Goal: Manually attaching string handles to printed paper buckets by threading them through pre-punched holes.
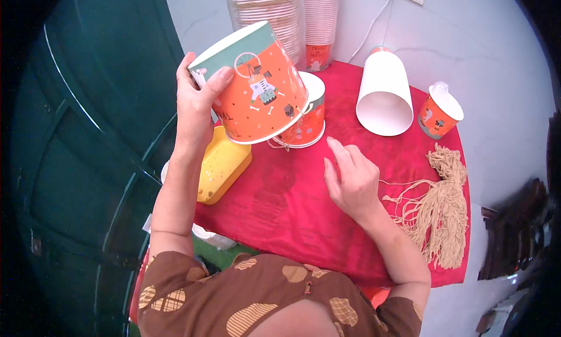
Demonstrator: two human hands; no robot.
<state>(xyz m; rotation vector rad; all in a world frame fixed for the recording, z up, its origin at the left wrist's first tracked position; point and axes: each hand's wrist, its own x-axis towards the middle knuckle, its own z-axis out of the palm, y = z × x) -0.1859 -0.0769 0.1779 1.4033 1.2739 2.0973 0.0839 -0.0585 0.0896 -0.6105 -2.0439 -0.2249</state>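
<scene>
My left hand grips a large paper bucket by its upper left edge, thumb on the outside. The bucket is orange with a teal band and cartoon figures, and it hangs tilted above the table. Thin cord shows at its lower right rim. Partly hidden behind it, a second orange paper bucket stands on the red cloth, with a bit of cord by its base. To the right of both, my right hand is raised over the cloth. Its index finger and thumb are apart, and I see nothing between them.
A yellow tub sits at the table's left edge. On the right are a white paper tube lying down, a small orange cup and a bundle of tan cord. Tall stacks of paper buckets and cups stand behind.
</scene>
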